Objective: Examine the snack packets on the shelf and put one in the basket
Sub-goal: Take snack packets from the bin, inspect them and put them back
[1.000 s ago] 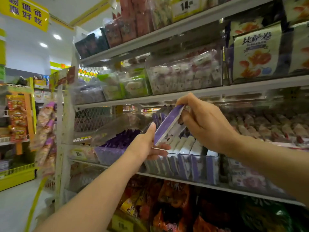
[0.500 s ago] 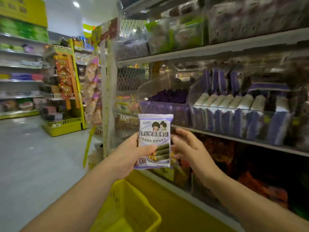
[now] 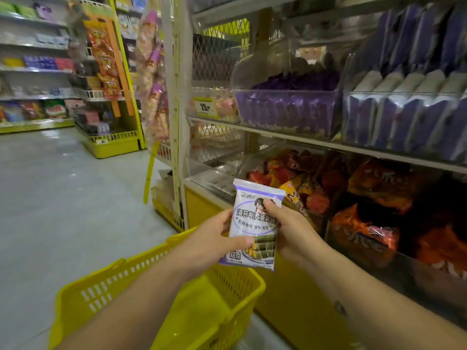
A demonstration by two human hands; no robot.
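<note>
A white and purple snack packet (image 3: 255, 224) stands upright in front of me, its printed face towards the camera. My left hand (image 3: 214, 239) grips its left edge and my right hand (image 3: 290, 234) grips its right edge, thumb over the front. A yellow plastic basket (image 3: 106, 294) sits on the floor directly below the packet, and nothing is visible inside it. More packets of the same kind (image 3: 404, 114) stand in a clear bin on the shelf at upper right.
A clear bin of purple wrapped sweets (image 3: 285, 107) sits on the shelf (image 3: 278, 133). Orange and red snack bags (image 3: 366, 223) fill the lower shelf. A white upright post (image 3: 174, 102) marks the shelf end. Grey aisle floor (image 3: 63, 198) lies left, with other racks (image 3: 111, 145) beyond.
Both hands have brought the packet down from the shelf bin to waist height over the basket. The right hand has now closed on the packet's right edge. The view has tilted down.
</note>
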